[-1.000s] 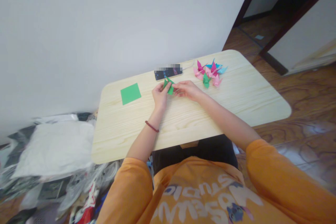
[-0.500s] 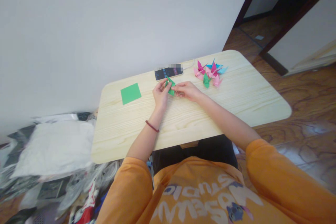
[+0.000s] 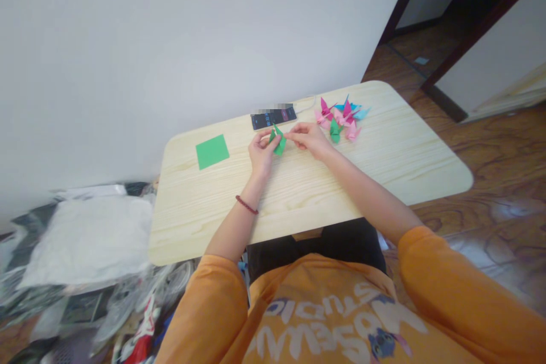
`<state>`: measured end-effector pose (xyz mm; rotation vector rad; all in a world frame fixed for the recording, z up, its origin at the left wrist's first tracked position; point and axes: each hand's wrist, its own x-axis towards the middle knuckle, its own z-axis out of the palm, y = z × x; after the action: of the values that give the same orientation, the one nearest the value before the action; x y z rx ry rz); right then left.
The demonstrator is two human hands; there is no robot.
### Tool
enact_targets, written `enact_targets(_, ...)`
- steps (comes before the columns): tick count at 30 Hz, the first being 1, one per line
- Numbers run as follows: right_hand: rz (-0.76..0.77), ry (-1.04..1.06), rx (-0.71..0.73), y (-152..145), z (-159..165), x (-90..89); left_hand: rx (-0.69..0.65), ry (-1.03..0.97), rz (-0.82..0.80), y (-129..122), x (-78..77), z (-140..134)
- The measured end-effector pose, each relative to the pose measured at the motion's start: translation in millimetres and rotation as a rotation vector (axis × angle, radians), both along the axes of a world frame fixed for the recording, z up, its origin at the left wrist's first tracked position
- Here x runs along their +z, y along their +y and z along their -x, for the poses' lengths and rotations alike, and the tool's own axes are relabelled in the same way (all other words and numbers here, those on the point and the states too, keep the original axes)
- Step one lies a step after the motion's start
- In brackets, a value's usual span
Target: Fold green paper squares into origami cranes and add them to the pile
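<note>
A partly folded piece of green origami paper (image 3: 280, 144), with pointed flaps, is upright above the middle of the table. My left hand (image 3: 261, 152) pinches it from the left, thumb across its front. My right hand (image 3: 310, 139) is on the other side, fingers curled and closed, with thumb and index fingertips at the paper's right edge; the exact contact is too small to make out. To the left lies a flat green paper square (image 3: 212, 152). A cluster of folded paper cranes (image 3: 341, 116) in pink, magenta, blue and green sits to the right of my right hand.
Behind my hands a phone (image 3: 273, 118) with a white cable (image 3: 309, 103) lies near the back edge of the pale wooden table (image 3: 205, 210). A white wall rises behind it. Bags and a white cushion-like bundle (image 3: 91, 239) are at the left on the floor.
My right hand has shifted slightly up and to the right, from the front of the green paper to its right edge. More of the paper shows. My left hand stays in place.
</note>
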<state>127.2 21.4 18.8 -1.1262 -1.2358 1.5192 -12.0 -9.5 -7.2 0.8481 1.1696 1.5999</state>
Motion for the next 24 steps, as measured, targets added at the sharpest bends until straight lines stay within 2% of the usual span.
enact_targets(3, -0.009, 0.034, -0.025, 3.2, -2.5, 0.2, -0.073, 0.008, 0.047, -1.4, 1.3, -0.9)
enact_targets(11, 0.024, 0.068, 0.118, 6.7, -8.9, -4.3, -0.214, 0.035, 0.069, -4.0, 5.0, -1.0)
enact_targets(24, -0.013, 0.095, 0.096, 5.9, -6.2, -3.6, -0.238, 0.136, 0.027, -4.9, 7.7, -2.1)
